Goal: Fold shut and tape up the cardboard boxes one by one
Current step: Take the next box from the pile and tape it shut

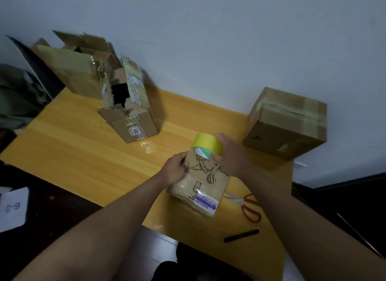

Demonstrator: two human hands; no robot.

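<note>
Two hands are working on a small cardboard box (pixel 201 184) near the front edge of the yellow wooden table (pixel 83 147). The left hand (pixel 176 170) is gripping the box's left side, fingers curled around its edge. The right hand (pixel 230 153) is holding a yellow roll of tape (pixel 207 143) against the far end of the box, thumb and fingers wrapped around the roll. Clear tape is already lying glossy over the box's printed top, and a blue-and-white label is showing at its near end.

Just right of the box, below the right wrist, red-handled scissors (pixel 249 205) are lying flat on the table. Nearer the person from there, a black marker (pixel 241 235) is resting close to the table's front edge. Well beyond the right hand, a sealed brown box (pixel 284 126) with tape over its top is sitting against the wall. Far beyond the left hand, an open box with printed tape (pixel 129 111) is standing with its flaps apart, and behind it a larger open carton (pixel 77 69) is sitting at the table's far left corner. Off to the left of the left forearm, a white card (pixel 13 209) with handwriting is lying on the dark floor.
</note>
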